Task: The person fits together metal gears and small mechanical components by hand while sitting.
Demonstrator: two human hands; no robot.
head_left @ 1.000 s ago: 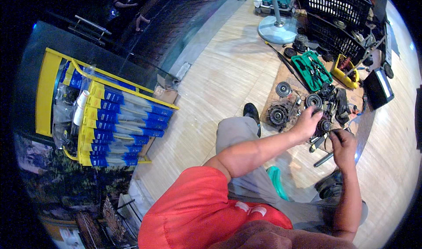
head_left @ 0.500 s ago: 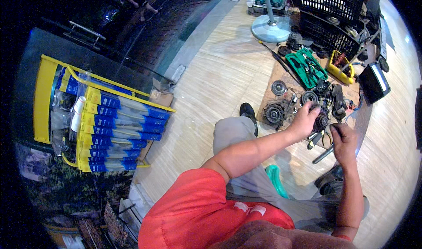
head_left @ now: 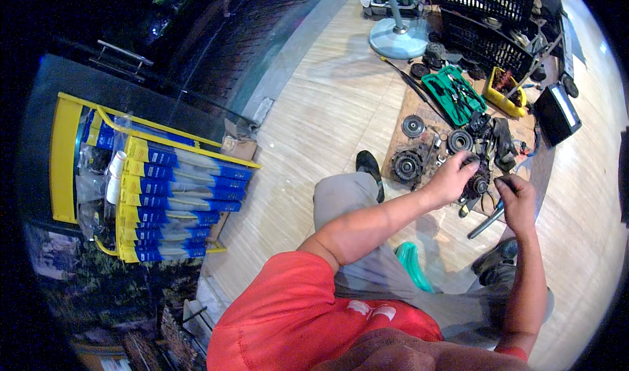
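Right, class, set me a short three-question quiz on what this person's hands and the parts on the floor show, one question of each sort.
1. True or false: the left hand rests on the dark round metal part.
2. Multiple choice: the green tool case is A) shut, B) lying open with tools in it, C) held in a hand.
3. Fill in: the right hand holds a slim tool against the part; below it a dark ___ lies on the wooden floor.

Key: 1 true; 2 B; 3 tube.
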